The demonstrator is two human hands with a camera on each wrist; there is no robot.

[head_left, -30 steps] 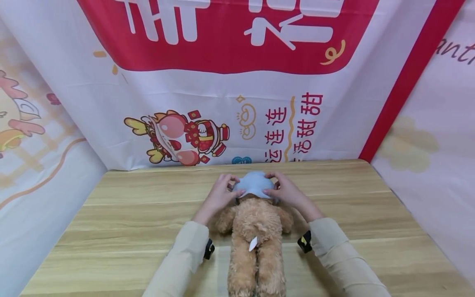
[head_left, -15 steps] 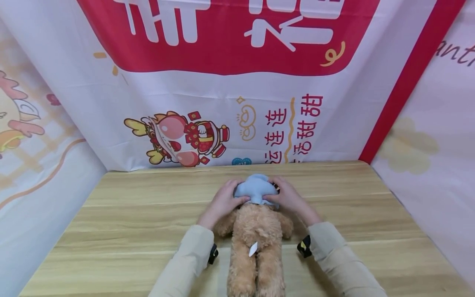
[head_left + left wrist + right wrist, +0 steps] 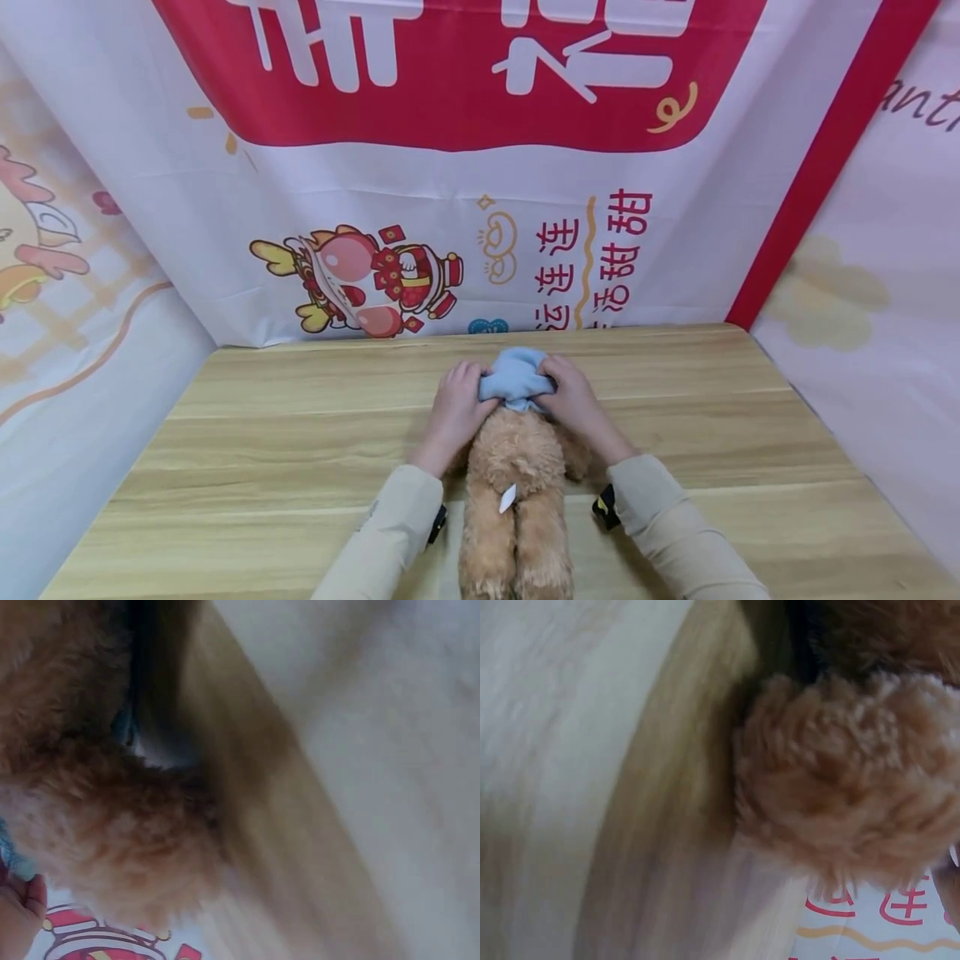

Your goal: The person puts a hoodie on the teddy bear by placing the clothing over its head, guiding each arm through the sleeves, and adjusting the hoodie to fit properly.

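A fluffy tan plush toy (image 3: 517, 467) lies lengthwise on the wooden table (image 3: 300, 433), legs toward me, with a small white tag (image 3: 507, 498) between its legs. Light blue cloth headwear (image 3: 516, 379) covers its head and looks bunched up. My left hand (image 3: 457, 410) grips its left side, thumb near the lower edge. On the opposite side my right hand (image 3: 572, 402) grips it too, fingers curled in. The left wrist view shows a furry plush arm (image 3: 120, 840) and some of my fingers (image 3: 34, 896). Another furry arm (image 3: 847, 780) fills much of the right wrist view.
Behind the table hangs a white and red printed cloth (image 3: 420, 175) reaching down to its far edge. Printed cloth walls stand at the left (image 3: 90, 333) and right (image 3: 862, 350). Dark wrist devices (image 3: 606, 507) hang below the sleeves.
My hands have drawn closer together on the blue headwear, which has become narrower and more crumpled. The plush body has shifted very slightly left.
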